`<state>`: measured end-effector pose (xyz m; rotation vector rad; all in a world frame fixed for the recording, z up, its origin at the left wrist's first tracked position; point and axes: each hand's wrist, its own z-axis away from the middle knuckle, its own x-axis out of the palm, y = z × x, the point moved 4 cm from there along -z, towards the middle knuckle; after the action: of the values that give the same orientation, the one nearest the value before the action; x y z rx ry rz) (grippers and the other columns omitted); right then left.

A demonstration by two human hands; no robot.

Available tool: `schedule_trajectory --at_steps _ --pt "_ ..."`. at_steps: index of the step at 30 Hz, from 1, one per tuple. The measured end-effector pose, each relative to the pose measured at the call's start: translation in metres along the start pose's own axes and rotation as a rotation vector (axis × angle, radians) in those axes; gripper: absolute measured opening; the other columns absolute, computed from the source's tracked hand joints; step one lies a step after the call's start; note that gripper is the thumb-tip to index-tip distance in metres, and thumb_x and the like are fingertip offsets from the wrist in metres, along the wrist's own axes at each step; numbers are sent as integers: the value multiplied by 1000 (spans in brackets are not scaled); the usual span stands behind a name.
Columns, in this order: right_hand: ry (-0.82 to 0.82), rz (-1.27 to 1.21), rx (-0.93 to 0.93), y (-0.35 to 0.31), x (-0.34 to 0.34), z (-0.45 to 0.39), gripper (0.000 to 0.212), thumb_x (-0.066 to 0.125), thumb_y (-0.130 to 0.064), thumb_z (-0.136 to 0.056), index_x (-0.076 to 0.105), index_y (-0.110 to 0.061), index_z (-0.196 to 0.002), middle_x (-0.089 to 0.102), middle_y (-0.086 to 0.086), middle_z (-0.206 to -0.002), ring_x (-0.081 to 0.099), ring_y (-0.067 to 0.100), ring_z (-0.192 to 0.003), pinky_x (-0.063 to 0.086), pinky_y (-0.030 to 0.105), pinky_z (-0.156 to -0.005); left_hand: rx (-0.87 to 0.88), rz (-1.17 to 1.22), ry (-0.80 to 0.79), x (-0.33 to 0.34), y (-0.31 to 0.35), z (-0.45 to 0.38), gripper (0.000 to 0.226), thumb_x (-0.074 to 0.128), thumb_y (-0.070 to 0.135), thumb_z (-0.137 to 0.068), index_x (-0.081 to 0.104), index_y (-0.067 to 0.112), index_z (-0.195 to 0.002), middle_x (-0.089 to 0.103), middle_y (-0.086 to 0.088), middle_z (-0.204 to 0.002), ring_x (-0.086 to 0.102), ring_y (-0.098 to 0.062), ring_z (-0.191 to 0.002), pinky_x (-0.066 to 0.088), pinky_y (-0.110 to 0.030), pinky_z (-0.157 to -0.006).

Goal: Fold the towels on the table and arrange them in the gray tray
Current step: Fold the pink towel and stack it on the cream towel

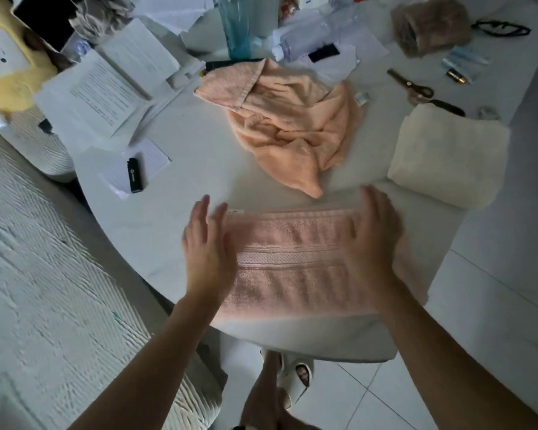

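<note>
A pink towel [292, 268] lies folded flat at the near edge of the white table [180, 193]. My left hand [205, 243] rests flat at its left edge, fingers together and extended. My right hand [373, 234] lies flat on its right part. Both hands are blurred. Beyond it, a peach towel [292, 125] lies crumpled in the middle of the table. A cream towel [448, 156] sits folded at the right edge. No gray tray is visible.
Papers [100, 91] and a black lighter [135, 175] lie at the left. Scissors [412, 86], plastic bottles [311, 35], a teal cup [236, 26] and a brown furry pouch [429, 26] crowd the far side. A white textured seat [44, 290] stands left; my sandalled foot [295, 377] is below.
</note>
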<state>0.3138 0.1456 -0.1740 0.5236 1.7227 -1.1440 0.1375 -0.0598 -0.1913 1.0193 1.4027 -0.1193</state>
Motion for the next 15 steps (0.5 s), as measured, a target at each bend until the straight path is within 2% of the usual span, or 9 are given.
schedule_trajectory --at_steps 2,3,5,7,10,12,15 --pt "-187 -1 -260 -51 27 39 62 50 -19 -94 33 -4 -151 30 16 -160 24 33 -149 19 51 -117 204 -45 -191 16 17 26 56 43 16 -100 30 8 -154 17 -15 -165 11 -30 -153 18 -54 -121" --pt "-271 8 -375 -74 43 59 60 45 -22 -98 29 -4 -153 24 15 -162 19 32 -151 18 51 -119 237 -132 -307 26 17 38 63 42 26 -102 18 9 -158 7 -13 -167 3 -29 -154 16 -54 -122" --pt "-368 71 -578 -106 71 89 57 33 -28 -103 26 -4 -154 20 13 -164 12 28 -152 18 50 -121 183 -377 -442 39 -1 55 80 34 47 -101 -11 14 -157 -17 -7 -165 -16 -25 -152 5 -50 -124" --pt "-388 148 -690 -113 88 95 60 26 -37 -104 25 -5 -155 19 12 -164 8 24 -153 15 48 -121 136 -481 -415 39 -15 57 83 26 53 -97 -20 15 -154 -22 -6 -164 -20 -24 -151 -2 -46 -124" --pt "-383 275 -667 -73 84 71 73 24 -53 -99 23 -8 -156 18 10 -165 7 24 -153 12 45 -122 145 -402 -357 36 -15 54 71 14 51 -100 -6 17 -159 -11 -6 -166 -10 -23 -153 2 -46 -124" --pt "-330 357 -548 -22 66 48 72 25 -52 -99 26 -6 -155 23 12 -163 14 28 -152 16 46 -121 148 -357 -336 37 -13 55 67 9 52 -101 -3 19 -159 -6 -5 -167 -7 -22 -154 3 -46 -124" --pt "-294 442 -361 55 34 23 68 23 -45 -100 27 -4 -154 25 16 -162 22 32 -149 19 50 -120 133 -358 -340 37 -9 54 68 13 52 -101 0 21 -159 -4 -4 -167 -6 -22 -154 5 -48 -124"
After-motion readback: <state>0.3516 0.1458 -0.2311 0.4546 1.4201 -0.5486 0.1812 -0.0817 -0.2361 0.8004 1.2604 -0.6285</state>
